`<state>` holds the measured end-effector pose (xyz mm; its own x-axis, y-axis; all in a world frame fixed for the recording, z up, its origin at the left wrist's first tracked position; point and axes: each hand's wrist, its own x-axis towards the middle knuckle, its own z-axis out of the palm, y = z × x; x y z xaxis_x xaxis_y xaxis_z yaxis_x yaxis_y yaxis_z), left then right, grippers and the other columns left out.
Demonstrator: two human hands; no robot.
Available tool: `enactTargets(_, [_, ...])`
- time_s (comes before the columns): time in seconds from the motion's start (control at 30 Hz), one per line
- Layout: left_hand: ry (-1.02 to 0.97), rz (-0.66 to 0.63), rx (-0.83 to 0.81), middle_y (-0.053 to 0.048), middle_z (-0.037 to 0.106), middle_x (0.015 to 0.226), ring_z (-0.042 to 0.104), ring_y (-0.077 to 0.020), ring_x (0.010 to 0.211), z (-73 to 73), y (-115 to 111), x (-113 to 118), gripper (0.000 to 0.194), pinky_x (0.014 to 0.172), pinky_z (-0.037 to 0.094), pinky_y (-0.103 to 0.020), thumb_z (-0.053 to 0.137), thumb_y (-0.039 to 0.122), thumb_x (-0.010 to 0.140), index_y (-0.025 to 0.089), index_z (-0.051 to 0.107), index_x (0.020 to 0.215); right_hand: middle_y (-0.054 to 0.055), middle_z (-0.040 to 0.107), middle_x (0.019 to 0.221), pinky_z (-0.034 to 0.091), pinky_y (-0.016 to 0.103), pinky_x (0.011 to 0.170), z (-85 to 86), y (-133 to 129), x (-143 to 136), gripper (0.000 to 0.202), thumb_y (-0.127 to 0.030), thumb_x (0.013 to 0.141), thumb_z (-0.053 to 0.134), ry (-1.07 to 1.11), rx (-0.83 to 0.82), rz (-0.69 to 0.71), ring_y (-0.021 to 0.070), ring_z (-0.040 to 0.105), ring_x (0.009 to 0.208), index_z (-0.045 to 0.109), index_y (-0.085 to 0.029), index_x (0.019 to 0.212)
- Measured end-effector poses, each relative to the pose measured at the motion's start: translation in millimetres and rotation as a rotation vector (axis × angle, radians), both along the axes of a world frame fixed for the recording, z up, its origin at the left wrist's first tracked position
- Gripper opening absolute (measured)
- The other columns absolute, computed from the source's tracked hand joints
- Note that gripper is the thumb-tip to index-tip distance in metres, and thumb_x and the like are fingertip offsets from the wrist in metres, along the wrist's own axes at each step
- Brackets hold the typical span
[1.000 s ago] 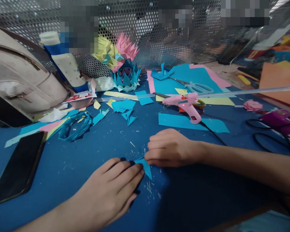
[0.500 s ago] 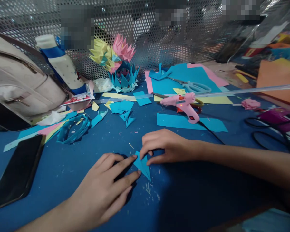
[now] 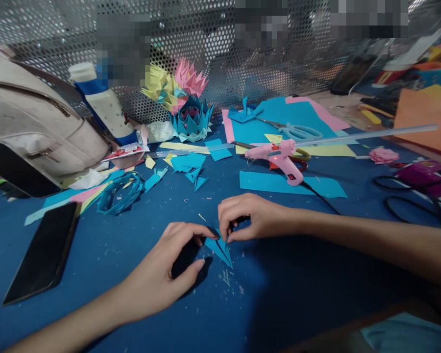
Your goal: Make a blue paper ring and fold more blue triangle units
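A small folded piece of blue paper (image 3: 220,250) lies on the blue table, its narrow point toward me. My left hand (image 3: 172,264) touches its upper left part with the index fingertip; the thumb stands apart, resting near the table. From the right, my right hand (image 3: 244,218) pinches the paper's upper right edge between thumb and fingers. Beyond the hands, a pink glue gun (image 3: 286,164) rests on a blue paper strip (image 3: 325,187). Folded blue pieces (image 3: 191,164) lie further back on the left.
A black phone (image 3: 42,252), a blue paper ring (image 3: 121,193) and a backpack (image 3: 40,122) are at the left. Paper flowers (image 3: 191,117) and a bottle (image 3: 105,105) stand behind. Scissors (image 3: 301,131) lie on coloured sheets; a black cable (image 3: 389,203) loops at the right.
My left hand's fingers have drawn together and bent, with the thumb now off the paper. My right hand's fingers have closed on the paper's edge. The view has shifted slightly.
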<state>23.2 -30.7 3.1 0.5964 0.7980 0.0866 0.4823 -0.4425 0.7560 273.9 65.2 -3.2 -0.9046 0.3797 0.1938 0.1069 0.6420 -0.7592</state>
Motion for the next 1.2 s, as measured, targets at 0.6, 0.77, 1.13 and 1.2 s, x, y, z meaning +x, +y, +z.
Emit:
enactTargets(0.6, [0.277, -0.1, 0.516, -0.012, 0.055, 0.139, 0.05, -0.0286, 0.12, -5.6, -11.8, -2.9, 0.034, 0.106, 0.029, -0.053, 0.046, 0.015, 0.1, 0.022, 0.062, 0.129, 0.001, 0.067, 0.082, 0.044, 0.023, 0.07, -2.6, -0.1, 3.4, 0.015, -0.03, 0.088, 0.072, 0.006, 0.073, 0.044, 0.0123, 0.059, 0.08, 0.071, -0.018, 0.08])
enactTargets(0.77, [0.208, -0.105, 0.499, -0.007, 0.06, 0.137, 0.052, -0.0246, 0.119, -4.6, -11.8, -3.7, 0.031, 0.111, 0.027, -0.05, 0.046, 0.016, 0.101, 0.02, 0.063, 0.127, 0.001, 0.065, 0.084, 0.042, 0.022, 0.068, -1.7, -1.3, 3.5, 0.012, -0.028, 0.089, 0.071, -0.039, 0.122, 0.015, 0.0117, 0.06, 0.08, 0.066, -0.018, 0.084])
enactTargets(1.13, [0.269, -0.22, 0.629, -0.005, 0.065, 0.132, 0.054, -0.0222, 0.119, -5.3, -8.2, -3.2, 0.036, 0.119, 0.018, -0.046, 0.044, 0.011, 0.101, 0.012, 0.059, 0.133, 0.001, 0.064, 0.086, 0.037, 0.026, 0.067, -0.7, -4.2, 6.4, 0.023, -0.039, 0.101, 0.054, 0.002, 0.486, 0.084, 0.0125, 0.055, 0.077, 0.07, -0.022, 0.106])
enactTargets(1.2, [0.286, -0.23, 0.644, -0.006, 0.065, 0.131, 0.054, -0.0229, 0.119, -5.0, -7.5, -4.2, 0.034, 0.119, 0.016, -0.046, 0.045, 0.011, 0.1, 0.01, 0.061, 0.13, 0.001, 0.063, 0.081, 0.033, 0.029, 0.064, 2.4, -6.0, 6.4, 0.029, -0.04, 0.104, 0.048, 0.001, 0.588, 0.093, 0.0134, 0.05, 0.07, 0.07, -0.021, 0.104])
